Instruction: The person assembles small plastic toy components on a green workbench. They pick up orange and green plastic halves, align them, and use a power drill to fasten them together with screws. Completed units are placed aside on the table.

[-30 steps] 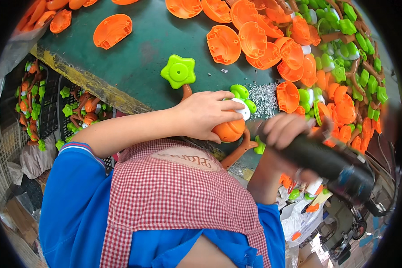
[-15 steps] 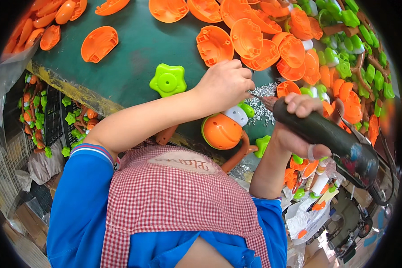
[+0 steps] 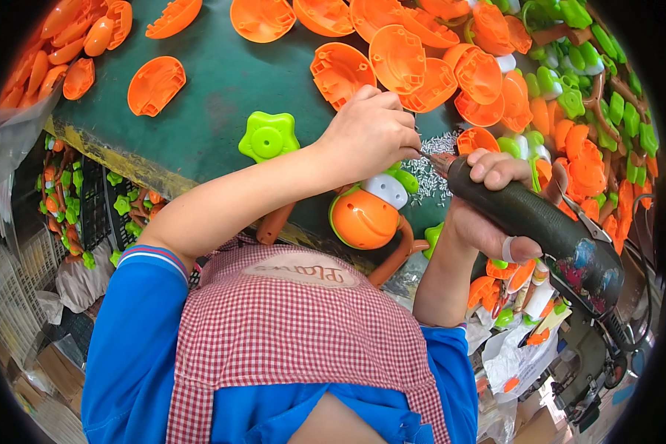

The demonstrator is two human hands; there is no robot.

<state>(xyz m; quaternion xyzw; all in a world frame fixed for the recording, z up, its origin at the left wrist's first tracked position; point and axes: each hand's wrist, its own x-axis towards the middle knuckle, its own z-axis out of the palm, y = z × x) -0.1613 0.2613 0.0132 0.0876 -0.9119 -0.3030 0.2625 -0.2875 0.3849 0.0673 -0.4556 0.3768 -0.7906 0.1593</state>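
Note:
My right hand point(image 3: 491, 200) is wrapped round a black electric screwdriver point(image 3: 536, 226), its bit end aimed left. At the bit's tip my left hand point(image 3: 370, 137) has thumb and fingers pinched together; whatever they hold is hidden or too small to make out. Below and behind the fingertips lies a scatter of small silvery screws point(image 3: 431, 181). Under my left wrist sits a round orange toy part point(image 3: 364, 220) with a white piece point(image 3: 385, 191) and a brown curved arm point(image 3: 397, 259) attached. A green star-shaped piece point(image 3: 267, 137) lies left of my left forearm.
Orange half shells point(image 3: 342, 72) are spread over the green tabletop point(image 3: 214, 89), with more heaped at the far left. Green, white and brown parts point(image 3: 570, 81) pile up at the right. A cable point(image 3: 646, 311) trails from the screwdriver. Filled crates point(image 3: 89, 200) stand below the table's left edge.
The view has shifted slightly, so the tabletop parts sit a little differently. My left hand stays pinched by the bit, and my right hand keeps its grip on the screwdriver.

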